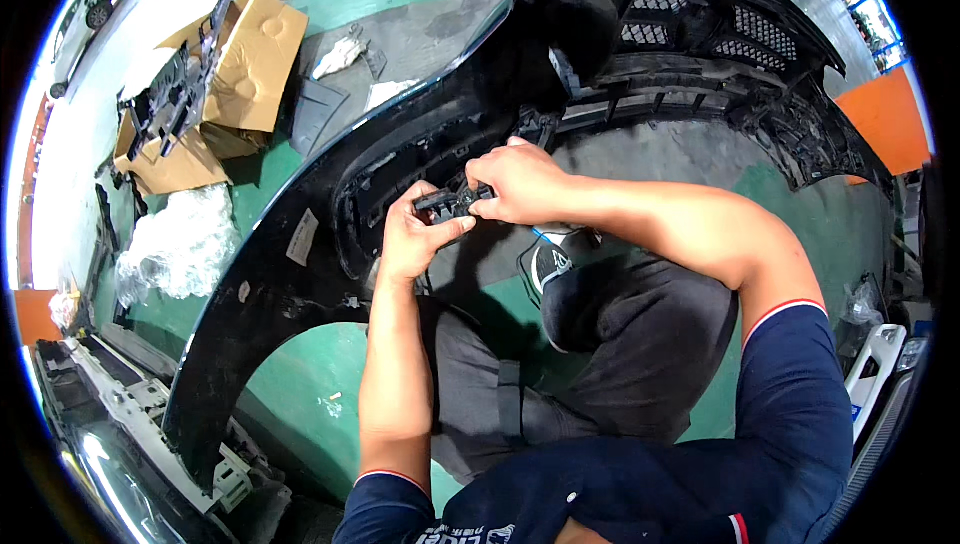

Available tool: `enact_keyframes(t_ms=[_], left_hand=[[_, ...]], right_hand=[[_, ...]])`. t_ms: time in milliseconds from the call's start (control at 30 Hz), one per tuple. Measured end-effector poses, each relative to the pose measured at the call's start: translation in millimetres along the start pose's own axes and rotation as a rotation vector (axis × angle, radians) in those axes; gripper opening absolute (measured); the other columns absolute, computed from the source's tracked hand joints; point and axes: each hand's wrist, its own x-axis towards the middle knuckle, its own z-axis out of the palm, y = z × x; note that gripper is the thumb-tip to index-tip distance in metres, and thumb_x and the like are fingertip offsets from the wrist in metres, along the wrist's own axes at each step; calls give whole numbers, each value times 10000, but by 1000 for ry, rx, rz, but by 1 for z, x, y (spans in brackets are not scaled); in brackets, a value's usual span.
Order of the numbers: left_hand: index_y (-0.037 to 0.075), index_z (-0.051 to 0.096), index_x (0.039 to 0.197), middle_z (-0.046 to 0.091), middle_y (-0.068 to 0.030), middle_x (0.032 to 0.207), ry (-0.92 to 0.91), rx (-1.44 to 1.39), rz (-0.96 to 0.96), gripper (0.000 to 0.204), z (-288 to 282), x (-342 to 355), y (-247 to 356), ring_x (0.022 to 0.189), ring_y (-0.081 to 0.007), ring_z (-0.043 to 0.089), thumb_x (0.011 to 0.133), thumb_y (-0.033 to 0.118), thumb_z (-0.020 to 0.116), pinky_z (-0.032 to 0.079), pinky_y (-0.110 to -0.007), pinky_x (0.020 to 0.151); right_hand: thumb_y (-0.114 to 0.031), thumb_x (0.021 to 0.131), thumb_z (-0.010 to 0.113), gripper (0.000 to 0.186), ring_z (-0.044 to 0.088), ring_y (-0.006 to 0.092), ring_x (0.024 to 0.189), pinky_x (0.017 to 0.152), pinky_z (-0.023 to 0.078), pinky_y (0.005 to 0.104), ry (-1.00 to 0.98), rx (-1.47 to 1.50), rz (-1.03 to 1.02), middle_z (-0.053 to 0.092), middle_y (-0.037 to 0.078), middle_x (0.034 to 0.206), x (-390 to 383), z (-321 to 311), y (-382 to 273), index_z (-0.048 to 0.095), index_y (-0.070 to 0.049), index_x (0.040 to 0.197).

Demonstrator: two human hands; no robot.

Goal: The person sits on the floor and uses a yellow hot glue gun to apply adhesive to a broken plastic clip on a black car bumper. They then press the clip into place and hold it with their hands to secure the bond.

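Note:
A large black car bumper [275, 279] curves across the floor in front of me, its inner side toward me. Close to its inner face, a small black plastic bracket-like piece [445, 207] sits between my hands. My left hand [412, 244] is closed around its left end, thumb along the near side. My right hand [522, 184] pinches its right end with bent fingers. Whether the piece is joined to the bumper behind it, I cannot tell. Mesh grilles [655, 16] show in the bumper's far right part.
At the left stands an open cardboard box [262, 64] holding black plastic parts, with clear plastic wrap [180, 244] nearer me. A grey mat [425, 29] lies beyond the bumper. Other car parts [110, 384] crowd the lower left. My shoe [553, 266] rests inside the bumper's curve.

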Motion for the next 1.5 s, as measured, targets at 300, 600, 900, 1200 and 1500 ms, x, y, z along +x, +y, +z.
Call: enact_keyframes(t_ms=[300,600,900,1200,1500], left_hand=[[74,657,942,644,61,858,-40,45,13,383,10,-5,13,792,-47,565,706,79,960,470,-237,717],[44,671,976,658,32,888,-34,20,33,409,7,-12,14,819,-65,598,700,78,971,494,-251,747],[43,673,982,657,23,911,-36,54,41,420,4,-14,8,834,-74,602,688,66,972,497,-254,758],[58,652,961,628,36,896,-51,22,26,429,5,-14,11,830,-70,588,681,69,976,486,-250,747],[67,641,941,608,40,893,-54,-22,-9,431,6,-14,14,818,-67,568,679,78,982,468,-251,727]], right_hand=[[-337,832,806,311,696,326,967,868,466,457,29,-60,39,721,111,893,-20,-10,-11,708,-88,991],[-321,841,810,293,701,328,976,886,468,471,58,-50,-2,734,109,913,-21,-11,-19,703,-88,982],[-306,839,810,272,706,328,979,890,476,474,62,-54,-4,739,115,918,-23,-11,-23,689,-89,949],[-280,812,823,259,677,302,912,825,449,433,115,-69,-17,690,82,868,-27,-9,-24,692,-100,944],[-261,798,825,256,677,308,887,801,445,437,158,-47,-43,682,81,840,-27,-7,-24,685,-99,938]])
